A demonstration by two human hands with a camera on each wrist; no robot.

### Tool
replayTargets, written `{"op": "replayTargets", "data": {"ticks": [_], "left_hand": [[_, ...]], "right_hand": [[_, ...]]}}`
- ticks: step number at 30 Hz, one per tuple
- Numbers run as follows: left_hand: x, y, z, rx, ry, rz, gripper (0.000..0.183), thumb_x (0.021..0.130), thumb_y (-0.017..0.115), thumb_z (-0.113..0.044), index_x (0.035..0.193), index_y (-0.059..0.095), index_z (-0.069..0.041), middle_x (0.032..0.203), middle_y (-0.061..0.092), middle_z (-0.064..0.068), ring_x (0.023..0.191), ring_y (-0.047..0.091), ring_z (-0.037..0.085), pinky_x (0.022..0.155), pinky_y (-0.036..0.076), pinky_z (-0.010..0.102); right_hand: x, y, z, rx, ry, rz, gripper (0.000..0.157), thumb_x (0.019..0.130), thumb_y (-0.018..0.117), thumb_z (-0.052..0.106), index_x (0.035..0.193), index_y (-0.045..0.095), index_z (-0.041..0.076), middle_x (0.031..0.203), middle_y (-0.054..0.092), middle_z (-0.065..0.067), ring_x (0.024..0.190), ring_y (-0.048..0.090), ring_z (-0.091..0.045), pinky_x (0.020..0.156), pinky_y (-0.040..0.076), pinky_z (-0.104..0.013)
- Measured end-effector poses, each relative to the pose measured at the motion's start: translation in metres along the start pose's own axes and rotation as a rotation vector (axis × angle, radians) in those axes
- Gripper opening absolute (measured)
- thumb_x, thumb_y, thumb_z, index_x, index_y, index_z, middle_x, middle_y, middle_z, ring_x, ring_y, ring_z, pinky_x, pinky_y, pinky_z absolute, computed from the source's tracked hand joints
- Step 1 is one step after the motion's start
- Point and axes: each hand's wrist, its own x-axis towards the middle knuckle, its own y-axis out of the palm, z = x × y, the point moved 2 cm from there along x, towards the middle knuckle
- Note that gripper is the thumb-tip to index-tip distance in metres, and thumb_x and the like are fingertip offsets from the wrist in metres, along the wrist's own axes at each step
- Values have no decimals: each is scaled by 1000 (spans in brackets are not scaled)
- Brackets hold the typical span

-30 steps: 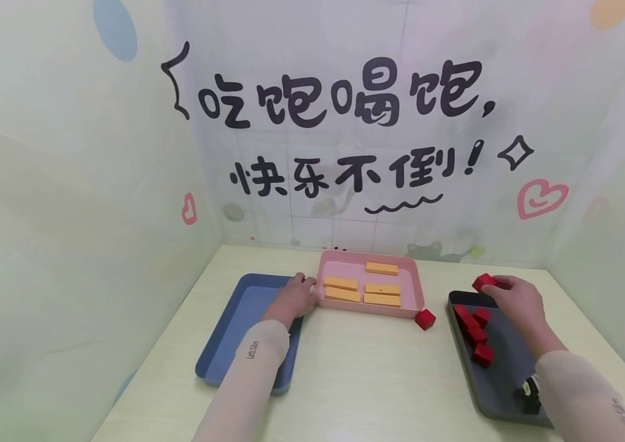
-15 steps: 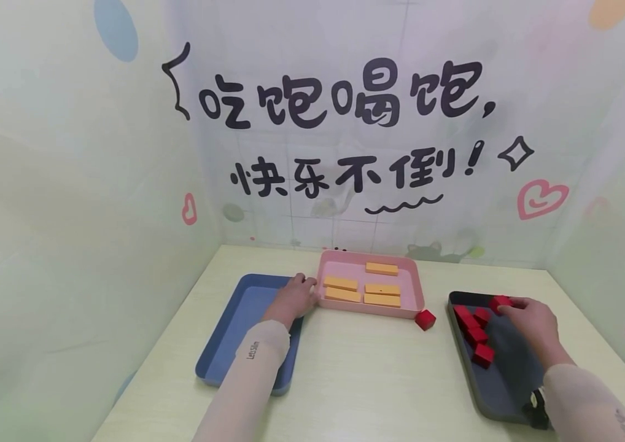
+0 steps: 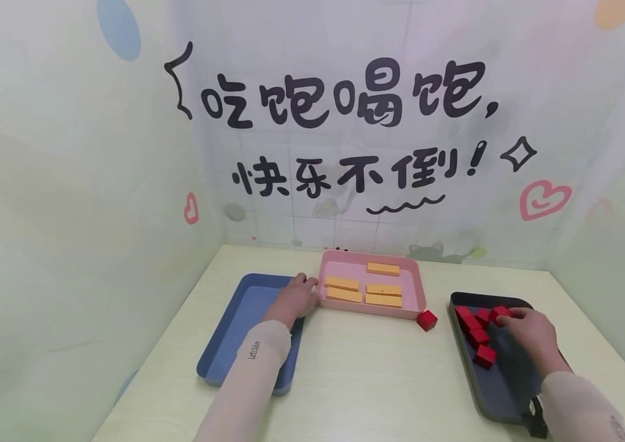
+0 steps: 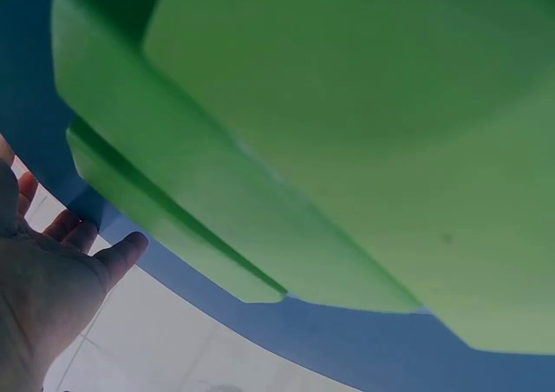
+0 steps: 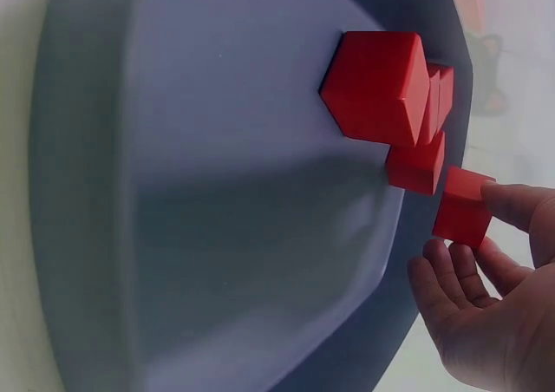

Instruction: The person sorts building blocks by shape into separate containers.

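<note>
My right hand (image 3: 536, 334) pinches a red cube (image 3: 500, 315) between thumb and fingers, low over the far end of the dark grey tray (image 3: 503, 380). Several red blocks (image 5: 373, 88) lie along that tray's left side, close beside the held cube. My left hand (image 3: 295, 299) lies at the far right corner of the blue tray (image 3: 235, 328), fingertips near the left rim of the pink tray (image 3: 357, 274). In the left wrist view its fingers look loose, with nothing held. Green blocks (image 4: 329, 140) sit in the blue tray, hidden by my left arm in the head view.
Several orange blocks (image 3: 384, 288) lie flat in the pink tray. Another red cube (image 3: 427, 320) sits on the table at that tray's near right corner. A patterned curtain with black lettering (image 3: 357, 104) rises behind the table.
My right hand has carried the red cube from above the dark tray's far rim down and inward, beside the other red blocks. The left hand has stayed in place.
</note>
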Motion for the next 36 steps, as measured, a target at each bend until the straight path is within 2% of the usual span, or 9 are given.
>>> {"op": "replayTargets", "data": {"ticks": [7,13,23,27,33,36], "left_hand": [[4,4,1,6,-7,-2,49,103,50,-38,150,45,-22,152,36,11,134,42,32,109,37,53],[4,5,2,-1,-9,-12,50,103,51,-39,149,46,-22,152,36,11,133,43,32,108,38,54],[0,0,-1,19,10,-10,50,103,51,-37,149,45,-17,152,35,15,138,38,32,111,36,51],[1,0,-1,23,10,-12,49,104,51,-36,149,45,-17,152,35,15,137,39,31,111,36,50],[-1,-1,-1,29,22,-9,49,104,50,-35,148,45,-17,152,35,15,137,39,31,110,37,50],[0,-1,-1,35,21,-5,49,104,50,-36,149,45,-18,152,35,15,137,38,30,110,37,50]], "right_hand": [[0,4,-3,-6,-13,-25,56,97,58,27,129,49,-18,127,48,-41,110,49,-53,86,47,-59],[-1,6,-7,-6,-3,-7,59,98,57,30,131,47,-18,128,46,-41,111,47,-54,87,46,-60],[-5,7,-8,-26,-1,-32,57,94,57,26,127,50,-20,124,49,-41,106,51,-52,82,49,-56],[-6,8,-11,-33,4,-19,56,93,59,26,124,52,-20,121,52,-40,103,52,-50,82,50,-56],[-9,10,-9,-37,20,16,62,94,59,33,125,50,-20,122,51,-40,107,51,-52,85,49,-58],[-8,10,-5,-62,16,-9,60,95,57,31,126,49,-19,125,50,-40,107,52,-52,85,49,-58]]}}
